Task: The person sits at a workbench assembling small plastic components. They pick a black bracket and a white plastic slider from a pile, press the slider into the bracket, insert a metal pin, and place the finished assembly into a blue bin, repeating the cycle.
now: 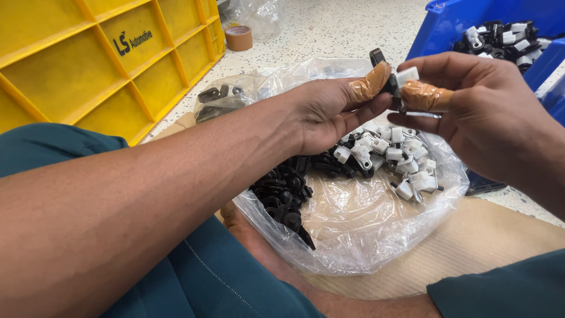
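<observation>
The left hand (329,115) and the right hand (482,112) meet at about one o'clock in the view, above an open clear plastic bag (353,229). Together they pinch one small clip assembly (395,82), a black plastic piece with a white block on it; the fingers of both hands grasp it, the left thumb from the nine o'clock side, the right thumb from the three o'clock side. Both thumbs are wrapped in brown tape.

Directly beneath the hands, inside the bag, lies a heap of black plastic clips (285,197) toward seven o'clock and a cluster of white clips (391,156) toward four o'clock of that heap. The bag rests on a sheet of brown cardboard (500,235) on the speckled floor (341,29).

At ten o'clock stands a yellow plastic crate (88,70); a roll of brown tape (239,37) sits just beside its far corner. At two o'clock a blue bin (447,23) holds more black-and-white clip assemblies (506,38).
</observation>
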Demonstrator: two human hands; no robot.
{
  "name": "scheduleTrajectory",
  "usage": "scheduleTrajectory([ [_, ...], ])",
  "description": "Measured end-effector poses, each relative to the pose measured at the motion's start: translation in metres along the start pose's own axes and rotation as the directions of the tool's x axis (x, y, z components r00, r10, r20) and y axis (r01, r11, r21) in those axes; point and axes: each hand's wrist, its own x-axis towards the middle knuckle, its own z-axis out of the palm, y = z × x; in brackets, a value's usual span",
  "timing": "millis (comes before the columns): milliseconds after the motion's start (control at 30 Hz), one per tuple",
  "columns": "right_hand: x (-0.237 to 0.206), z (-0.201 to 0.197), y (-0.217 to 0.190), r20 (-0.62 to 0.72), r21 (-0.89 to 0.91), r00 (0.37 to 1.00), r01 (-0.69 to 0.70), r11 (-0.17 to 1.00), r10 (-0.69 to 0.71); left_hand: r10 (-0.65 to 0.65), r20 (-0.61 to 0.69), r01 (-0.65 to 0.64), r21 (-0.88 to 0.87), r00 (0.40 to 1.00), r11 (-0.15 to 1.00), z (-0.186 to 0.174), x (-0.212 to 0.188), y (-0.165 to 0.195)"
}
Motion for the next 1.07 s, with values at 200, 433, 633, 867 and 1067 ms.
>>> scheduleTrajectory([
  [200, 0.004, -0.007, 0.002, -0.019, -0.008, 0.996, -0.092, 0.996, 0.092, 0.39, 0.005, -0.303, 0.64, 0.921, 0.707, 0.006, 0.001, 0.009],
  [433, 0.022, -0.016, 0.005, -0.009, 0.238, 0.909, -0.402, 0.884, 0.416, 0.637, 0.597, -0.597, 0.76, 0.488, -0.255, 0.007, -0.009, 0.009],
  [633, 0.011, -0.007, -0.004, -0.147, -0.091, 0.988, -0.055, 0.994, 0.041, 0.212, -0.03, -0.172, 0.482, 0.977, 0.859, 0.015, -0.007, 0.014],
  [867, -0.003, 0.003, -0.008, -0.054, -0.492, 0.952, 0.238, 0.838, -0.302, -0.083, -0.008, 0.083, 0.032, 0.997, 0.996, 0.017, -0.002, 0.012],
  [1067, 0.013, 0.005, -0.007, -0.269, -0.209, 0.961, 0.001, 0.978, -0.058, 0.358, -0.023, -0.27, 0.611, 0.933, 0.744, 0.019, 0.0, 0.009],
])
